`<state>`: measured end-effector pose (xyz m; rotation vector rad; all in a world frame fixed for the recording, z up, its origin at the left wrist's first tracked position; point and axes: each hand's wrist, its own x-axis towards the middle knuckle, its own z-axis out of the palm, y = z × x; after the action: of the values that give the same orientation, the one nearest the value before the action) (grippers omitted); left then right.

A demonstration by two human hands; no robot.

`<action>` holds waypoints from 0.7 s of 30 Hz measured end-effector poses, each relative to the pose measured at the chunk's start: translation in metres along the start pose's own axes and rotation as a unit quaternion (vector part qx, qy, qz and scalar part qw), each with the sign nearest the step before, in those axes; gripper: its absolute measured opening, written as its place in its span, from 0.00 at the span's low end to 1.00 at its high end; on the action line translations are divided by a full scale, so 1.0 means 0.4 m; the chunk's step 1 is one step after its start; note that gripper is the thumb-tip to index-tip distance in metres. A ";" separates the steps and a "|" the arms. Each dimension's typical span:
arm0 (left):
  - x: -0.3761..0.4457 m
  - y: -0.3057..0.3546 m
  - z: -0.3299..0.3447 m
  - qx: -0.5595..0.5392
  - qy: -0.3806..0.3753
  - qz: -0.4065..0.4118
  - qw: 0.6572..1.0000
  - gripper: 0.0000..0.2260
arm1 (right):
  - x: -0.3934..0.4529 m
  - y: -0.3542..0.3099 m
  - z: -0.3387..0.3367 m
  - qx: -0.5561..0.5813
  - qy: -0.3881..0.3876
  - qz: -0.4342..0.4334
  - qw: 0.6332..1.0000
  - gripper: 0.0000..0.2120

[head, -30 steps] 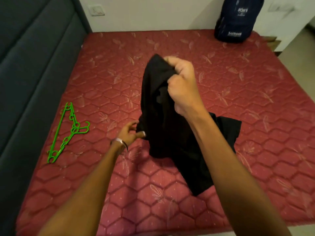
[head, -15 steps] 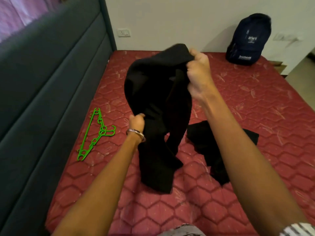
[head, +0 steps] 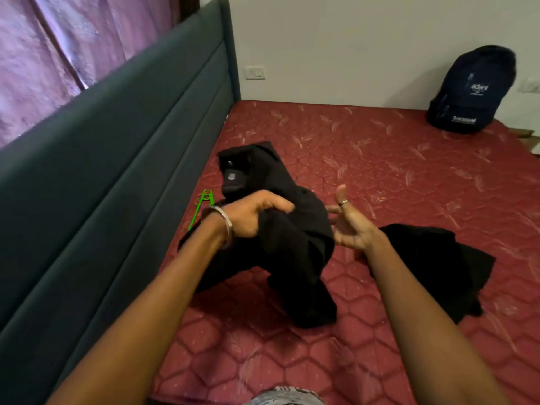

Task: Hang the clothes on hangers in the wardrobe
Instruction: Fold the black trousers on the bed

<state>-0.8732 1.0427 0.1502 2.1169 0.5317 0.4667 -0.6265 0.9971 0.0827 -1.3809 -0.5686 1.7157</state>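
Head camera looks down on a bed with a dark red quilted mattress (head: 380, 176) printed with pale leaf shapes, and everything below is placed relative to that mattress. Above its middle, toward the headboard side, the left hand (head: 251, 216) is closed in a fist-like grip on a bunched black fabric garment (head: 292, 244); a silver metal bangle (head: 225, 222) circles that wrist. The garment's upper end, with a small grey label showing, rises past the hand toward the headboard, while its lower folds hang down and rest on the mattress surface. Just beside the garment, the right hand (head: 349, 226) is open with fingers spread, palm turned toward the cloth, gripping nothing; a ring sits on one finger. Whether its fingertips touch the fabric cannot be told. A second crumpled black cloth (head: 432, 258) lies flat on the mattress beyond the right forearm. A bright green plastic hanger (head: 201, 207) lies on the mattress along the headboard edge, mostly hidden behind the left wrist. A padded dark teal headboard (head: 117, 171) borders the mattress, with a purple curtain (head: 58, 45) behind it. At the mattress's far corner a navy backpack (head: 473, 92) with white lettering leans on the white wall.
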 end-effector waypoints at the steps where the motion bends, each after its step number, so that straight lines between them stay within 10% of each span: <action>1: -0.008 0.000 0.020 0.049 -0.024 0.019 0.998 0.18 | 0.000 0.024 0.047 -0.001 -0.008 0.009 1.000 0.53; 6: -0.086 -0.052 0.108 0.260 -0.170 0.005 0.950 0.18 | 0.023 0.071 0.216 -0.018 -0.052 -0.042 0.998 0.07; 9: -0.141 -0.097 0.142 0.306 -0.278 -0.138 0.900 0.28 | 0.059 0.077 0.238 0.000 -0.016 -0.098 0.995 0.05; 12: -0.204 -0.133 0.122 0.126 -0.304 -0.231 0.916 0.38 | 0.046 0.068 0.204 0.088 -0.057 -0.143 0.984 0.09; 16: -0.182 -0.131 0.054 -0.134 0.165 -0.292 0.932 0.10 | 0.024 0.002 0.169 0.092 -0.104 -0.185 0.973 0.17; 18: -0.141 -0.144 0.033 -0.102 0.376 -0.270 0.881 0.28 | 0.014 -0.017 0.183 0.097 -0.106 -0.204 0.968 0.12; 21: -0.075 -0.178 0.030 -0.132 0.349 -0.253 0.893 0.62 | -0.005 -0.031 0.211 0.138 -0.091 -0.216 0.962 0.16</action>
<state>-0.9064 1.0562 0.0806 1.4235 1.3071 0.9339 -0.7023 1.0151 0.1179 -0.8334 -0.6503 1.5011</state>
